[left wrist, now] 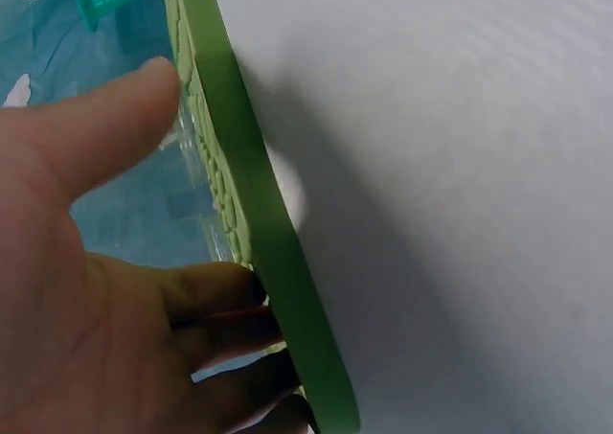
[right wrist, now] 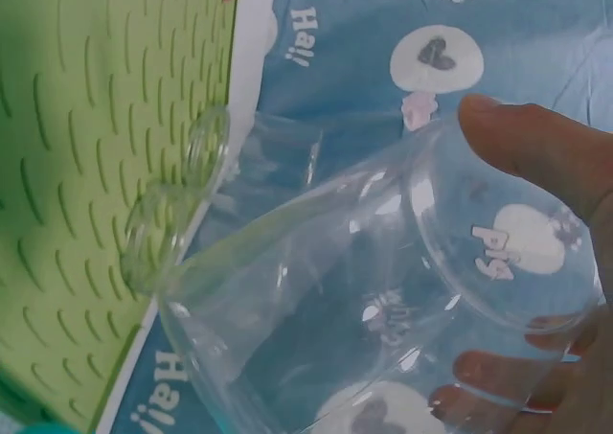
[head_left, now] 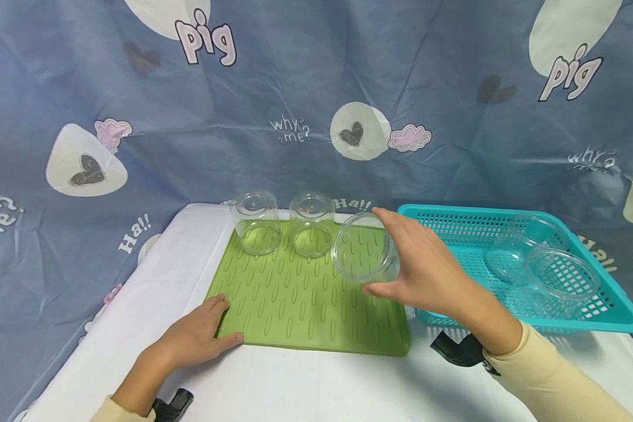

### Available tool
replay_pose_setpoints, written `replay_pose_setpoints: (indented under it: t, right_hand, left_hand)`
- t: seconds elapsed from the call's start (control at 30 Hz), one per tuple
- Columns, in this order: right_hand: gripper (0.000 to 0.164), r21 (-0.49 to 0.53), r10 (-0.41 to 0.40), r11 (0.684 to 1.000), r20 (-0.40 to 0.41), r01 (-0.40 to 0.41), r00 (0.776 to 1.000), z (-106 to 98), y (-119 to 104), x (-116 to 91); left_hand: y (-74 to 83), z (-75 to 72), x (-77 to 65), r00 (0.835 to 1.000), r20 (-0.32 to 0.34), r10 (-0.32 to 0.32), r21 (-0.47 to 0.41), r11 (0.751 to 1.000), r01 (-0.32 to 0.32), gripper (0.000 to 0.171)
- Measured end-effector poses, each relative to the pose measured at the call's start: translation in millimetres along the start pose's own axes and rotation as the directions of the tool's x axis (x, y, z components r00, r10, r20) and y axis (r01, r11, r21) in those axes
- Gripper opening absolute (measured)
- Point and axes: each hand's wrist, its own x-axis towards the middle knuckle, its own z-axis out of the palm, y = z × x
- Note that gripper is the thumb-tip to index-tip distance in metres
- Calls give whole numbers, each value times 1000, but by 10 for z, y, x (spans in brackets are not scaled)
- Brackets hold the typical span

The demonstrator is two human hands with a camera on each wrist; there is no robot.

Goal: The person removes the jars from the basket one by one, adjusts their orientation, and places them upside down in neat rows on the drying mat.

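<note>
My right hand point(head_left: 422, 264) grips a clear plastic cup point(head_left: 363, 249) above the back right of a green ribbed mat point(head_left: 306, 305). The cup is tilted, its wide mouth facing the head camera; in the right wrist view, thumb and fingers wrap the end of the cup point(right wrist: 316, 290). Two similar clear cups, one at the left point(head_left: 257, 225) and one beside it point(head_left: 312, 225), stand along the mat's back edge. My left hand point(head_left: 192, 334) rests at the mat's front left corner. Its fingers point(left wrist: 225, 324) touch the mat's edge, with the thumb spread apart.
A turquoise perforated basket point(head_left: 533, 325) stands at the right, close to the mat. Inside are two more clear cups, one nearer the front point(head_left: 556, 281) and one behind point(head_left: 524, 243). White cloth point(head_left: 348, 387) covers the table, and a blue printed curtain point(head_left: 274, 158) hangs behind it.
</note>
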Motion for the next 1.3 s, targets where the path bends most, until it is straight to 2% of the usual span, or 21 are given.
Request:
replay_pose_setpoints:
  t: [0.33,0.6,0.77,0.97,1.07,1.17,1.23,1.3]
  right_hand:
    - [118,5,-11,1000,38,11,999,58,-82,-15]
    - [115,20,-96,995,7,96,995,158,-142,-24]
    - [114,15,-146,989,5,146,989,191,-164,-46]
    - [116,-5,-152,988,22,152,988,208,-180,-84]
    - [116,-23,-150,988,44,151,988,228,-196,-94]
    - [119,-51,-144,988,50,146,988,257,-216,-112]
    - [119,-68,-149,986,45,152,988,281,-236,-131]
    - [117,-101,-166,980,37,169,985,301,-264,-157]
  left_hand:
    - [41,-6,16,1000,-7,-29,36,999,30,83]
    - [66,14,16,999,-20,-32,47,998,33,82]
    - [37,3,40,1000,7,11,31,999,-11,82]
    - [-32,-103,87,996,47,80,-21,997,-79,74]
    - [13,-124,57,996,-7,90,-8,996,-90,63]
    - [173,-156,-13,981,-137,138,-32,989,-144,49]
    - [341,-197,-63,952,-228,204,-90,969,-229,42]
    - [538,-230,-106,913,-306,271,-152,933,-327,40]
